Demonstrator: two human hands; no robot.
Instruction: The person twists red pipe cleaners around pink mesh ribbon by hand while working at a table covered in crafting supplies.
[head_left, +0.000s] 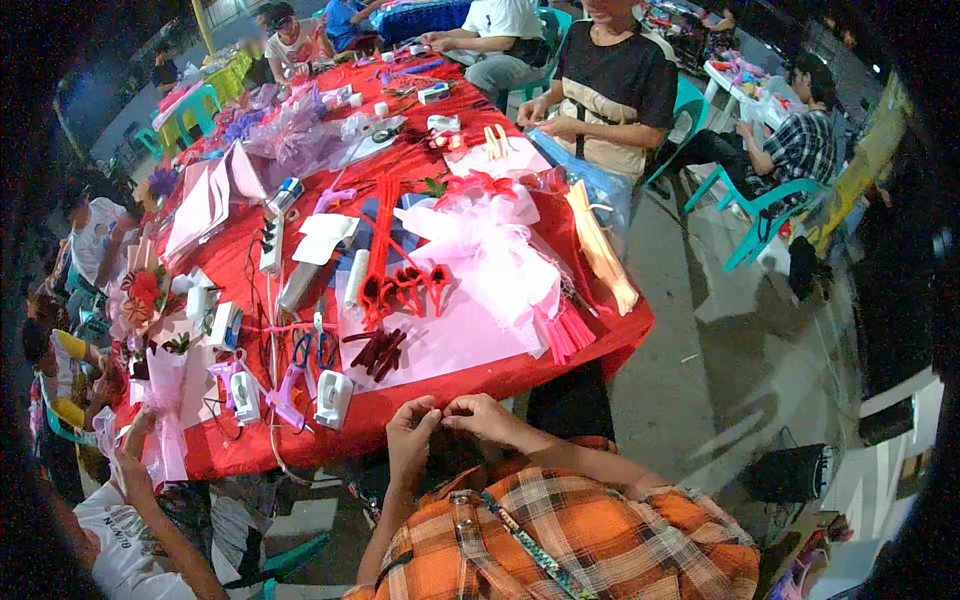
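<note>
My left hand (412, 435) and my right hand (480, 417) meet fingertip to fingertip at the near edge of the red-covered table (480, 379). Whatever may be between the fingertips is too small to tell. Beyond them lies pink wrapping paper (442, 337) with dark red fuzzy stem pieces (377, 354), and looped red fuzzy stems (405, 289) above these. A pink and white bouquet (502, 247) of paper and mesh rests on the right. Near my left hand are a white tape dispenser (333, 399), a purple glue gun (289, 397) and blue-handled scissors (315, 345).
A co-worker at left holds a pink-wrapped bouquet (166, 375). Another person (615, 90) sits across at the right. A power strip (271, 244) with cords crosses the table's middle. A bundle of cream stems (600, 247) lies by the right edge. Green plastic chairs (780, 199) stand beyond.
</note>
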